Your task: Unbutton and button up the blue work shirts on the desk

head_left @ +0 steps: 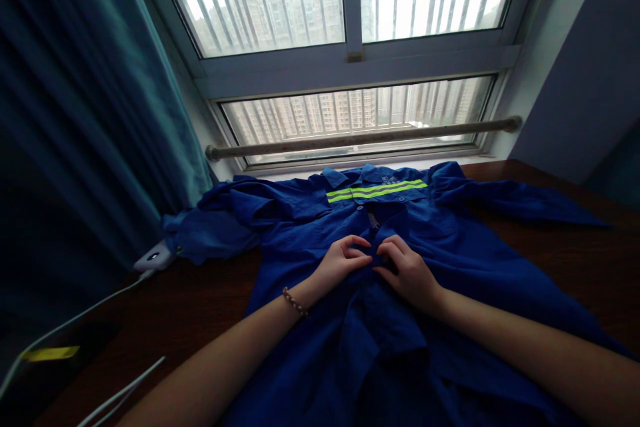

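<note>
A blue work jacket [310, 233] with a yellow-green reflective stripe [377, 191] across the chest lies spread out, its collar toward the window and its sleeves out to both sides. Over the front placket, my left hand [347, 259] pinches the edge of the cloth between thumb and fingers. My right hand [407, 273] grips the opposite edge just beside it, the fingertips of both hands almost meeting. Above the hands the front stands open, showing a dark label inside and small buttons. What exactly lies between the fingertips is too dark to make out.
The jacket rests on a dark brown wooden surface [200, 300]. Beyond it are a barred window and a horizontal rail [365, 140]. A teal curtain [100, 80] hangs at left, near a white power strip [153, 257] and its cable. More white cords lie at lower left.
</note>
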{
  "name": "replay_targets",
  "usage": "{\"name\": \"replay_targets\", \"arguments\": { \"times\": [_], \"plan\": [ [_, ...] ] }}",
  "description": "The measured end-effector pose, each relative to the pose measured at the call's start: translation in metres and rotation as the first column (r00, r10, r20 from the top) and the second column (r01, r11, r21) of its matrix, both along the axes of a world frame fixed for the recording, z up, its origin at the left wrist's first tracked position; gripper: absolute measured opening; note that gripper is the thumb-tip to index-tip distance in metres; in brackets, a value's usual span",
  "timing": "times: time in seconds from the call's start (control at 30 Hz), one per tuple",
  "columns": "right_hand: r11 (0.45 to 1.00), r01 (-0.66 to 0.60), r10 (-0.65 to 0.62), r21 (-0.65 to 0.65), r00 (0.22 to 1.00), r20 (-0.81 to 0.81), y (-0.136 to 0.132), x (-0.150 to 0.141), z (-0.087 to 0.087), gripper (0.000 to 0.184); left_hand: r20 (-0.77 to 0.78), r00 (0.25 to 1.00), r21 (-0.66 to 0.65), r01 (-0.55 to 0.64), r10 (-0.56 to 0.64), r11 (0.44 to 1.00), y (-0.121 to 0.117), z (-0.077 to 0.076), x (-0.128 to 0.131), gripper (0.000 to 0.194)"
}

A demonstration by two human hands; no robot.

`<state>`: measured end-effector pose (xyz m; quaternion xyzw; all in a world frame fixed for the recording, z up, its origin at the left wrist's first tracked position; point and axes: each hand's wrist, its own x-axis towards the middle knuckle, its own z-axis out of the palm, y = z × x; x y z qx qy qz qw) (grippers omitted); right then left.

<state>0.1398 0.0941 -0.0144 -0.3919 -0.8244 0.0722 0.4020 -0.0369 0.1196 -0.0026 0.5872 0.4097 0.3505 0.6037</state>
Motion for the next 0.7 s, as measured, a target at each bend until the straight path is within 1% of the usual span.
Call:
{"name": "replay_targets", "arguments": {
  "times": [0.07,0.1,0.17,0.23,0.3,0.4,0.5,0.57,0.7],
  "plan": [
    [0.996,-0.062,0.058,0.067,0.996,0.064,-0.001,0.0,0.003,0.032,0.018,0.999,-0.031,0.04,-0.039,0.999,0.001,0.001,-0.001,0.044],
    [0.99,-0.105,0.093,0.099,0.988,0.123,-0.001,0.0,0.004,0.034,0.026,0.998,-0.039,0.058,-0.057,0.998,0.002,0.001,-0.001,0.044],
    [0.975,-0.177,0.14,0.137,0.96,0.242,-0.001,0.0,0.005,0.035,0.044,0.995,-0.048,0.096,-0.093,0.994,0.002,0.001,-0.001,0.044],
    [0.969,-0.196,0.143,0.15,0.941,0.307,-0.001,0.001,0.004,0.032,0.077,0.989,-0.064,0.13,-0.125,0.99,0.003,0.0,-0.002,0.044],
    [0.97,-0.188,0.128,0.154,0.934,0.334,0.0,0.002,0.002,0.029,0.129,0.98,-0.096,0.163,-0.15,0.982,0.004,-0.002,-0.002,0.048],
    [0.973,-0.157,0.09,0.166,0.931,0.354,0.002,0.004,0.0,0.024,0.212,0.966,-0.14,0.177,-0.145,0.974,0.007,-0.004,-0.003,0.057],
    [0.975,-0.122,0.054,0.186,0.94,0.336,0.003,0.004,-0.001,0.023,0.271,0.954,-0.129,0.167,-0.128,0.977,0.008,-0.006,-0.002,0.06],
    [0.979,-0.097,0.037,0.181,0.951,0.308,0.004,0.004,-0.001,0.022,0.255,0.957,-0.096,0.166,-0.136,0.982,0.009,-0.007,-0.002,0.058],
    [0.988,-0.069,0.03,0.138,0.963,0.269,0.004,0.004,-0.002,0.021,0.147,0.971,-0.004,0.191,-0.188,0.982,0.01,-0.009,-0.003,0.051]
  ]
}}
